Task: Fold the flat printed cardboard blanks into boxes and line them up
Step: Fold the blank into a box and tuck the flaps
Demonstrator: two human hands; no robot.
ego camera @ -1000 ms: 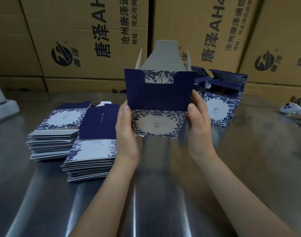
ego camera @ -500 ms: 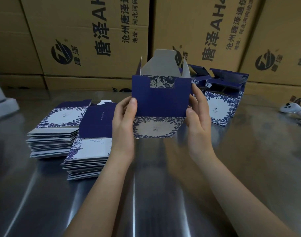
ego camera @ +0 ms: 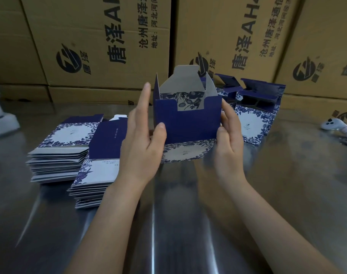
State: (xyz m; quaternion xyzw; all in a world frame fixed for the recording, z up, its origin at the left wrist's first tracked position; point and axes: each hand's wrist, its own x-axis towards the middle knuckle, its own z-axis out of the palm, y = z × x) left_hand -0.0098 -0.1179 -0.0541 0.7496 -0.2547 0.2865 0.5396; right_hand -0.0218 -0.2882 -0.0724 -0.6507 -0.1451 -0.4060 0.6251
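A half-formed blue and white floral box stands in the middle of the steel table, its grey top flaps up and open. My left hand is at its left side, thumb on the dark blue front panel, forefinger straight up beside the left flap. My right hand grips the right edge, thumb on the front and fingers behind. Two stacks of flat blanks lie to the left. Folded boxes stand in a row behind my right hand.
Large brown shipping cartons with black print wall off the back of the table. A white controller lies at the right edge. A white object sits at the far left.
The box has been lowered and squared up from a wider, flatter shape. My left hand's fingers have risen along its left side, thumb moving onto the front panel.
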